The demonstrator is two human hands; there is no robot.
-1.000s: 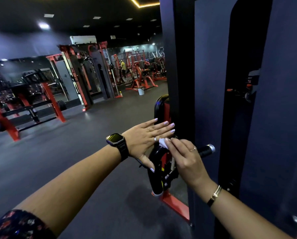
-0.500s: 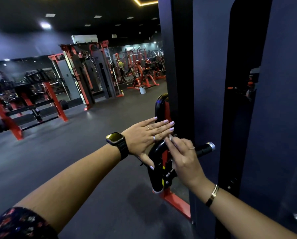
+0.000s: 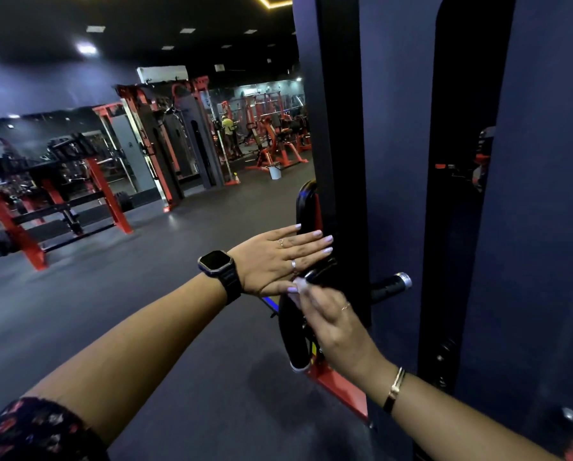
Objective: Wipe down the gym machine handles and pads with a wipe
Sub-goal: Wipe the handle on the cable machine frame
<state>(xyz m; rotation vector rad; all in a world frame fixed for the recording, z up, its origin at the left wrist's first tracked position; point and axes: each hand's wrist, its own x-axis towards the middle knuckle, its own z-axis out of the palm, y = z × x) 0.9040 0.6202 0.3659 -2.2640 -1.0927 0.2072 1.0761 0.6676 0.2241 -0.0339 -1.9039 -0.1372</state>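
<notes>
Head view, looking down along two bare arms in a dark gym. Up front, the left hand (image 3: 278,261), flat and wide, fingers straight and close together, thumb along the bottom edge. Fingertips out in front of the tall dark machine frame (image 3: 338,128) and a black round pad (image 3: 301,204) beside it; touching or not, hard to tell. A black watch (image 3: 216,262) on that wrist, rings on two fingers, a flowery sleeve (image 3: 35,430) down in the bottom left corner.

Lower down, the right hand (image 3: 335,324), reaching up from the right, a bit blurry. Holds a small white wipe (image 3: 300,285) pinched at the fingertips. Wipe right at the top of the curved black handle (image 3: 293,341), pressed on it, just beside the left thumb tip. A thin gold bracelet (image 3: 394,389) on that wrist, one ring on a finger.

Below the wipe, the handle bending down to a pale end cap, with a red base (image 3: 341,384) under it. To the right of the frame, a short black grip (image 3: 391,284) with a shiny silver end, apart from both hands.

Grey floor (image 3: 145,311) all around. Far off on the left, red and black racks (image 3: 105,194). Further back, more red machines, a white bucket (image 3: 274,172) on the floor, and a person in a yellow top (image 3: 227,124), small and far away. Bright little lights up on the ceiling.
</notes>
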